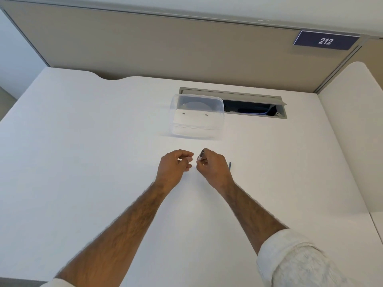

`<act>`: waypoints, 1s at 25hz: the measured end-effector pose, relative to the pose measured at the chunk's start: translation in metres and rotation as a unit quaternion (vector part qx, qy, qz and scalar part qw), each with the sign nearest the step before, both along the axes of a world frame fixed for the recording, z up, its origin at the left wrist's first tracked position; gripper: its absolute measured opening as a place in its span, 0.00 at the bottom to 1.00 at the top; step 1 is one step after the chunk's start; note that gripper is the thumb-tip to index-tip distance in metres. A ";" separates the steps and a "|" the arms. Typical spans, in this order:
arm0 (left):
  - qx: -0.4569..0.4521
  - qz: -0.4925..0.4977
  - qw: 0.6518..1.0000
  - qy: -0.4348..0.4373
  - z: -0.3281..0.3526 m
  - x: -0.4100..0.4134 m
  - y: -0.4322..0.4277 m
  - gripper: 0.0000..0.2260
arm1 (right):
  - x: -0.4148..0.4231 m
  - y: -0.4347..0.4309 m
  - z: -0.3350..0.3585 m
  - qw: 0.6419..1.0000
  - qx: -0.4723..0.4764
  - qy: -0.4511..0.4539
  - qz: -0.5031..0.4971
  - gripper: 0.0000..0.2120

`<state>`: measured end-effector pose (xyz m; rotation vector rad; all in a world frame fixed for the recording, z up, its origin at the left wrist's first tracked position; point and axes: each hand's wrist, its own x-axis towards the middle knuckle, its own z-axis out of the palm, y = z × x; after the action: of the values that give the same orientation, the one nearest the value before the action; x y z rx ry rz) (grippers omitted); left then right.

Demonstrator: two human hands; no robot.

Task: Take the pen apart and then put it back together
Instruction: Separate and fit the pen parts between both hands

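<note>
Right hand (211, 165) pinches the pen barrel (201, 156), pale with a dark end tilted upward, above the white desk (83, 141). Left hand (176, 164) pinches a small pale part, too small to identify. A thin dark piece (230, 167) lies just beside the right hand.

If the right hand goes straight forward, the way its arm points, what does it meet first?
Probably the clear tub. The right hand, holding a pen part, points up and left toward it across bare desk; depth is uncertain.
</note>
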<state>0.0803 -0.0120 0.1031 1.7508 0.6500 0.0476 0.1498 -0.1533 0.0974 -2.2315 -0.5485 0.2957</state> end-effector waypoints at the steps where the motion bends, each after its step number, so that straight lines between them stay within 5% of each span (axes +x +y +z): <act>1: -0.001 -0.008 1.000 -0.006 0.002 0.002 0.001 0.08 | 0.000 0.001 -0.002 1.000 -0.007 0.010 0.001 0.01; 25: 0.026 -0.047 0.999 0.004 -0.001 0.016 0.011 0.11 | 0.014 -0.001 0.002 0.998 -0.032 0.048 0.017 0.03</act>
<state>0.0967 -0.0012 0.1021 1.8312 0.5757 -0.0061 0.1634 -0.1539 0.0994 -2.2577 -0.5330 0.4405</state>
